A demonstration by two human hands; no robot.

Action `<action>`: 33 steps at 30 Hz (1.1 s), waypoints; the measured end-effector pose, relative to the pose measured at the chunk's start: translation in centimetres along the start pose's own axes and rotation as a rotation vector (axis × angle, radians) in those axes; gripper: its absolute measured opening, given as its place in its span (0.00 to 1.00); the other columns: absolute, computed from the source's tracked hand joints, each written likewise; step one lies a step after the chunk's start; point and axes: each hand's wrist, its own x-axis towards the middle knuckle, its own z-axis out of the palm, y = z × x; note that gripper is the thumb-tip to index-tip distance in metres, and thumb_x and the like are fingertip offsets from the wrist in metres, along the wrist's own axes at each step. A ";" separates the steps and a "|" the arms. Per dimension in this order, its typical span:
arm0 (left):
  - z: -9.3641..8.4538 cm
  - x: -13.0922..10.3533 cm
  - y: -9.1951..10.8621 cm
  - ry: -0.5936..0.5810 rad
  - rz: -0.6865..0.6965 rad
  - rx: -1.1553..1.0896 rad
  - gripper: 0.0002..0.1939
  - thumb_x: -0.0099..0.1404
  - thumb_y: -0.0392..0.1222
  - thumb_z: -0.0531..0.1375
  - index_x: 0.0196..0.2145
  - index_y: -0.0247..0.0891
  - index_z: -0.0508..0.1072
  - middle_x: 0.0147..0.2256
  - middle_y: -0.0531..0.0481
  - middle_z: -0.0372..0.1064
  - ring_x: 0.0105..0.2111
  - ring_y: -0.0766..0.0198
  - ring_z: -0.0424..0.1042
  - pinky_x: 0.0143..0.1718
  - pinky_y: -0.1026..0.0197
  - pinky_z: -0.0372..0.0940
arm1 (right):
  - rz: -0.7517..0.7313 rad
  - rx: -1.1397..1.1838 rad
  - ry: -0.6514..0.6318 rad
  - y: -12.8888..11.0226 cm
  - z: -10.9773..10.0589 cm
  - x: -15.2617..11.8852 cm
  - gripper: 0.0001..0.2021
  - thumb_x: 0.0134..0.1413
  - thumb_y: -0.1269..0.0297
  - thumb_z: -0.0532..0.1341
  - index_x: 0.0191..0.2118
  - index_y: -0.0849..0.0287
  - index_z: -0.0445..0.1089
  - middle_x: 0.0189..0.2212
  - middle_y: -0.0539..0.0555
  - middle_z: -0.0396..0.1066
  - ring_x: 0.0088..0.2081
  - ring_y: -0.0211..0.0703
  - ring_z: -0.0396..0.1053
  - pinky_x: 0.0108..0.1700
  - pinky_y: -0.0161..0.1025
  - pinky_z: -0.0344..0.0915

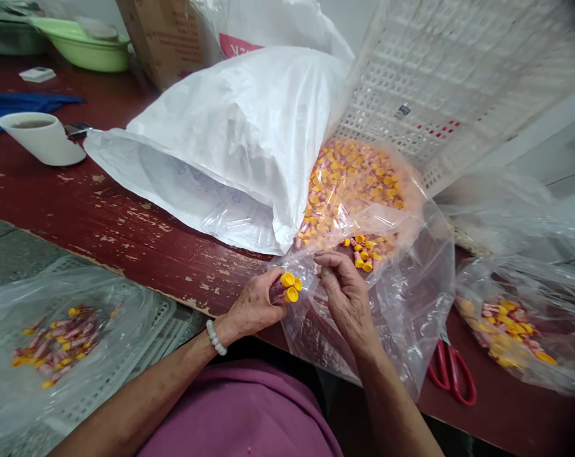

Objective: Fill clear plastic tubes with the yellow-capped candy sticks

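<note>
Several small tubes with yellow caps [291, 287] are gripped in my left hand [256, 308], their cap ends pointing up and to the right. My right hand [345, 295] is just right of them, thumb and fingers curled together at the front edge of a clear plastic bag [392, 304]; anything between its fingertips is too small to make out. A heap of yellow-capped pieces [358, 171] with red-and-white bodies fills the back of that bag, and a few pieces [363, 254] lie near its mouth. Left of it, a white sack [240, 120] gapes open, showing clear tubes [237, 222] inside.
Red-handled scissors [452, 374] lie at right, beside another bag of capped pieces [511, 327]. A white basket [411, 95] leans behind. At lower left, a bag of capped tubes [68, 336] rests on a crate. A cup [42, 136] stands on the worn red table [125, 219].
</note>
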 end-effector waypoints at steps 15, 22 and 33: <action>0.1 0.8 -1.9 0.066 -0.126 -0.253 0.13 0.43 0.28 0.56 0.31 0.34 0.65 0.27 0.55 0.62 0.27 0.69 0.61 0.27 0.68 0.56 | 0.052 -0.809 0.173 9.0 -4.6 2.8 0.11 0.51 0.67 0.56 0.41 0.63 0.67 0.38 0.61 0.67 0.43 0.51 0.63 0.45 0.48 0.61; 0.5 0.7 -2.8 0.080 -0.110 -0.290 0.12 0.44 0.29 0.57 0.30 0.35 0.64 0.27 0.56 0.61 0.25 0.71 0.59 0.25 0.69 0.55 | 0.204 -1.002 0.154 11.0 -5.2 3.5 0.11 0.56 0.60 0.56 0.37 0.62 0.69 0.35 0.63 0.72 0.41 0.53 0.66 0.39 0.47 0.62; 0.1 0.7 -1.0 0.028 0.019 0.017 0.11 0.46 0.28 0.55 0.31 0.35 0.65 0.26 0.56 0.61 0.25 0.69 0.58 0.26 0.66 0.53 | -0.358 -0.208 -0.337 -2.7 0.6 -0.1 0.13 0.59 0.71 0.52 0.47 0.55 0.66 0.43 0.55 0.71 0.45 0.42 0.68 0.48 0.42 0.64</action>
